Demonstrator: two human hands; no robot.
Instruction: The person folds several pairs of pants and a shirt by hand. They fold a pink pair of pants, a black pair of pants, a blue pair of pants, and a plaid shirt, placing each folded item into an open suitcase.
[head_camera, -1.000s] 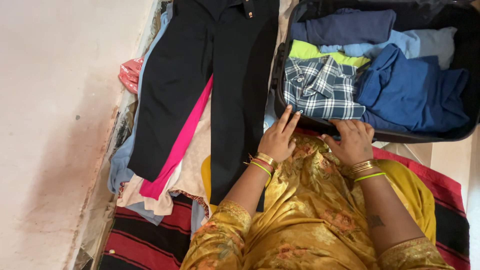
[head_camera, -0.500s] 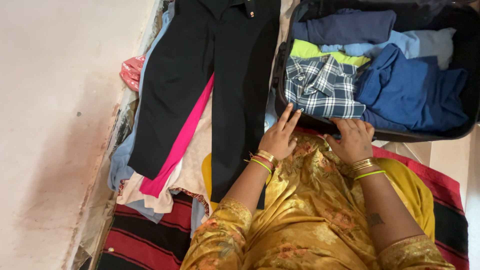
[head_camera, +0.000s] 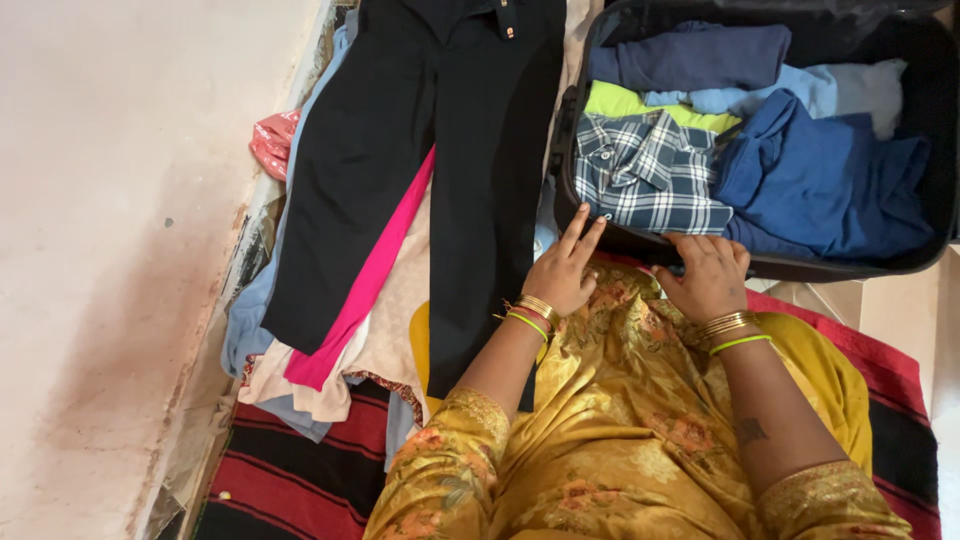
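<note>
My left hand (head_camera: 562, 272) lies flat with fingers spread against the near rim of an open black suitcase (head_camera: 563, 150). My right hand (head_camera: 708, 275) rests beside it on the same rim, fingers apart, holding nothing. Both wrists wear gold and green bangles. Inside the suitcase lie a blue-and-white checked shirt (head_camera: 645, 178), a lime green garment (head_camera: 640, 104), a dark blue shirt (head_camera: 825, 180), a navy folded piece (head_camera: 690, 55) and a light blue one (head_camera: 800, 90). My lap is covered by yellow patterned cloth (head_camera: 620, 420).
Left of the suitcase, black trousers (head_camera: 420, 170) lie spread over a pink garment (head_camera: 365, 285), a cream cloth (head_camera: 395, 320) and a pale blue one (head_camera: 240, 330). A red and black striped blanket (head_camera: 290, 480) is underneath. A pinkish wall (head_camera: 110, 250) runs along the left.
Both hands have shifted slightly up toward the suitcase rim; the view has drifted a little. Nothing was picked up or released.
</note>
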